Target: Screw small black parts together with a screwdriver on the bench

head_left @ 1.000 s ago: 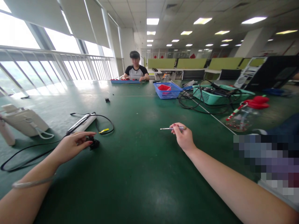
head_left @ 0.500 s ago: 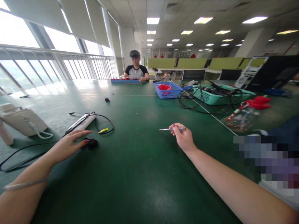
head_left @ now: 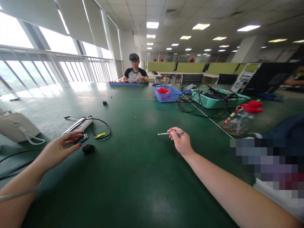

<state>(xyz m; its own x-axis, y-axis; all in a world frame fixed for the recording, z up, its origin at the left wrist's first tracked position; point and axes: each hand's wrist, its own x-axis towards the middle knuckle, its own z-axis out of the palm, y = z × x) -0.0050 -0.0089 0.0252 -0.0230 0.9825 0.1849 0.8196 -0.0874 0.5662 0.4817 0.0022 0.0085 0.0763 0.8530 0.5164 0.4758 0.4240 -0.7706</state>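
Note:
My left hand (head_left: 58, 148) is pinching a small dark piece with a pale edge (head_left: 85, 138) between thumb and fingers, just above the table. Right beside the thumb lies a rough black lump (head_left: 88, 149), apart from the hand. My right hand (head_left: 182, 142) grips a small screwdriver (head_left: 163, 134) by its handle, and its thin metal shaft points left over the table. Behind my left hand is a long white bar (head_left: 77, 124), perhaps a power strip, with a black cable (head_left: 108, 123) bearing a yellow tag.
On the green table (head_left: 133, 177) stand a blue basket (head_left: 167, 95), a green basket (head_left: 209, 103) with cables, and a red-lidded jar (head_left: 237, 122). A white bag-like thing (head_left: 17, 126) sits at left. A small black block (head_left: 104, 103) lies farther off. A co-worker (head_left: 135, 72) sits opposite.
My left hand has lifted the small dark piece away from the black lump, up and to the left. The right hand keeps the screwdriver in much the same place; the view has shifted slightly.

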